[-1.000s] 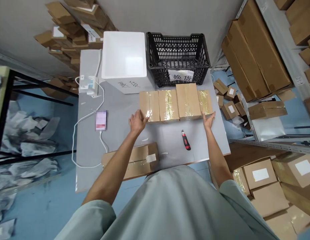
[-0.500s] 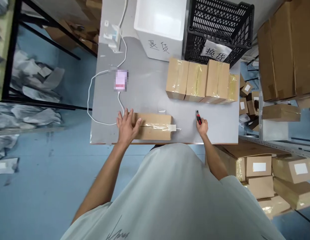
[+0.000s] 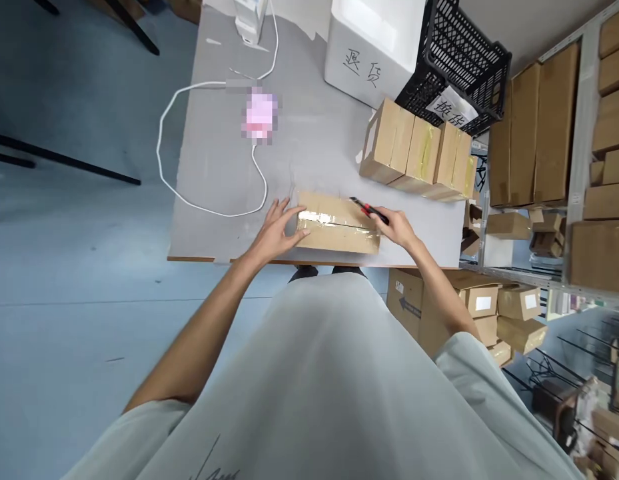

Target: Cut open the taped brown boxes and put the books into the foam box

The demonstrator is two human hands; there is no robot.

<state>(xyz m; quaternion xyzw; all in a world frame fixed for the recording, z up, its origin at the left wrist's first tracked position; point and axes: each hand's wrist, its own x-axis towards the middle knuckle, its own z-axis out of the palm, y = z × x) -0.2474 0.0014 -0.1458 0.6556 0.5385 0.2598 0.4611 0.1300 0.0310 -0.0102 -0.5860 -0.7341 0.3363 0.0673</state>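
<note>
A long cardboard box (image 3: 334, 235) with clear tape along its top seam lies near the front edge of the grey table (image 3: 214, 167). At its left end is my left hand (image 3: 279, 231), open, with thumb and fingers apart and the fingertips touching the box. My right hand (image 3: 396, 228) is closed around a red and black utility knife (image 3: 372, 211). The knife's tip points left, over the back right part of the box top. Whether the blade touches the cardboard I cannot tell.
Several taped boxes (image 3: 422, 150) stand in a row at the back right. Behind them are a white bin (image 3: 362, 73) and a black crate (image 3: 456, 67). A white cable (image 3: 162, 140) loops by a blurred pink object (image 3: 260, 113). Cartons (image 3: 482, 303) are stacked right of the table.
My right hand has brought the utility knife left, over the box. My left hand still touches the box's left end, its fingers turned more to the right. The camera view has shifted and tilted.
</note>
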